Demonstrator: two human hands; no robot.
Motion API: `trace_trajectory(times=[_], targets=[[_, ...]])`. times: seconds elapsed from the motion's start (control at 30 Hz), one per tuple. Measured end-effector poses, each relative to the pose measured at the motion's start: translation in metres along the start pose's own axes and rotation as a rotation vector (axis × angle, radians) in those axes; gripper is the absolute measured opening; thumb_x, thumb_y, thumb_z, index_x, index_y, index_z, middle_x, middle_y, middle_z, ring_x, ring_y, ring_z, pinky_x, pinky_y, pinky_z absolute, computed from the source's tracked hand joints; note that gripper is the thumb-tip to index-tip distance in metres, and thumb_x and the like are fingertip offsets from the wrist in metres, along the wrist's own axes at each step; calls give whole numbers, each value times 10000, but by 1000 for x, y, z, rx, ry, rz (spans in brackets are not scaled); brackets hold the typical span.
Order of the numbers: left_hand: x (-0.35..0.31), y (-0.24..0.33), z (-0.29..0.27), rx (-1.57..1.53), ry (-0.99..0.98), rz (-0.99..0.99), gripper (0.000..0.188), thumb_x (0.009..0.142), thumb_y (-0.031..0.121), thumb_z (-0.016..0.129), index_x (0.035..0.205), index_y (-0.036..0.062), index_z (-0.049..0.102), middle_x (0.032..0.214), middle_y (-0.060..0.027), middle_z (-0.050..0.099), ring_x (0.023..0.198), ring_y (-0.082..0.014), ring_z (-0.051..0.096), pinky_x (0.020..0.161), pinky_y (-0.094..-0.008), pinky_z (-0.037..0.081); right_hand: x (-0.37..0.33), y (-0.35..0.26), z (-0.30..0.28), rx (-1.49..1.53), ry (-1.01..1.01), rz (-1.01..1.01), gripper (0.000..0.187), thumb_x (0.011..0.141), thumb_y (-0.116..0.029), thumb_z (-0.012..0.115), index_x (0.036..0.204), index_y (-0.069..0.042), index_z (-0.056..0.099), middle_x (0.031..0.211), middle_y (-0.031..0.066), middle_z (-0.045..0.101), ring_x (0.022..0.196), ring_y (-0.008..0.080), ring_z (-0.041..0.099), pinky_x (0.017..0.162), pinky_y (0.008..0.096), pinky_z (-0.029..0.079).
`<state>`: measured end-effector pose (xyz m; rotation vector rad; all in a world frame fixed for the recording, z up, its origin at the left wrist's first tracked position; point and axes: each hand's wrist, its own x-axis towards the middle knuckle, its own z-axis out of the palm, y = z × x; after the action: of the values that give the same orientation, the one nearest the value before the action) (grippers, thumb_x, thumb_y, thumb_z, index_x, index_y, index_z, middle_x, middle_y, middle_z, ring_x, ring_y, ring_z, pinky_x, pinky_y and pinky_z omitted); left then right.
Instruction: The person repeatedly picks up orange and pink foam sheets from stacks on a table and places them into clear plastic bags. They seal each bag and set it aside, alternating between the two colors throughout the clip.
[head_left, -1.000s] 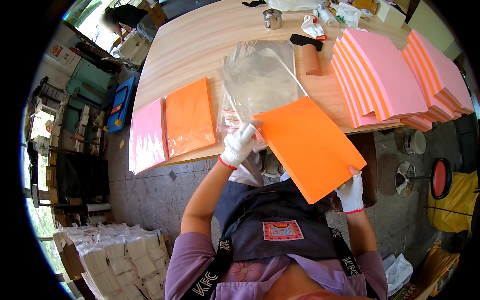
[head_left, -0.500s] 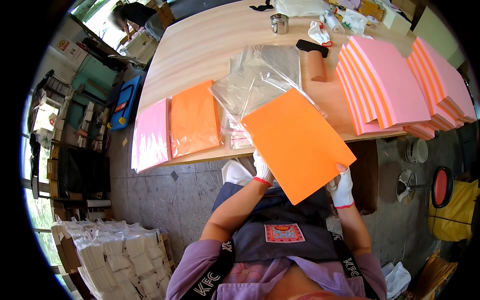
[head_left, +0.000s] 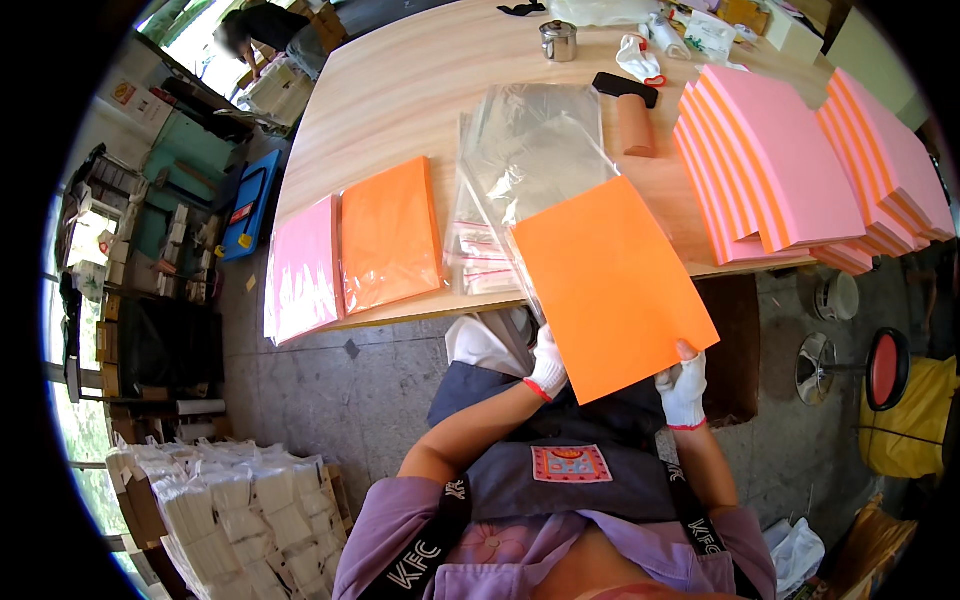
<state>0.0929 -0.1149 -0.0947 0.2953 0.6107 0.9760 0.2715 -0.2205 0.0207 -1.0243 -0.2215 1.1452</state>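
Note:
A stack of orange paper (head_left: 615, 290) is held tilted over the table's front edge, its far end lying over a clear plastic bag (head_left: 540, 165). My right hand (head_left: 684, 388), in a white glove, grips the stack's near right corner, thumb on top. At the stack's left side is my gloved left hand (head_left: 547, 368), closed at the bag's near edge; its fingertips are partly hidden under the paper. More clear bags (head_left: 478, 235) lie under the top one. To the left are a wrapped orange paper pack (head_left: 388, 230) and a wrapped pink paper pack (head_left: 304, 265).
Tall piles of pink and orange paper (head_left: 785, 160) stand at the table's right. A brown block (head_left: 635, 125), a black object (head_left: 626, 89), a metal cup (head_left: 558, 42) and a white glove (head_left: 636, 58) lie farther back. Wrapped white bundles (head_left: 230, 520) are stacked on the floor at left.
The orange paper has shifted slightly right and turned more upright. The top clear bag has swung the same way, uncovering bags at its left. Both hands keep their holds.

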Motion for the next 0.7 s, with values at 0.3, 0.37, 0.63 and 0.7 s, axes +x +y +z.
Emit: trace_trajectory(times=[0.3,0.37,0.63,0.7], targets=[[-16,-1,-37,743,-78,220,202,937,134,482,1071,3,557,976,-109,610,814,-250,604,683,-332,508,24,34,25,122,-101,-107,326,846,-273,613,1057,-47,509,659,46,547,389,135,465,308,218,295],[-18,5,-36,617,-20,68,133,916,117,534,1004,24,571,862,-81,616,687,-192,586,576,-296,482,36,52,21,181,-72,-25,254,885,-188,570,1071,-32,495,716,84,579,433,175,531,344,249,390],[-47,30,11,481,160,-261,205,923,210,570,1010,24,558,815,-33,570,637,-112,533,581,-260,480,68,76,41,228,171,119,217,899,-176,575,1097,-100,527,910,68,632,634,193,625,449,286,516],[-43,29,4,454,122,-296,223,922,223,574,1018,22,558,829,-37,587,654,-114,549,596,-264,490,82,72,49,263,251,152,219,899,-191,580,1099,-115,532,963,44,625,732,185,632,492,308,536]])
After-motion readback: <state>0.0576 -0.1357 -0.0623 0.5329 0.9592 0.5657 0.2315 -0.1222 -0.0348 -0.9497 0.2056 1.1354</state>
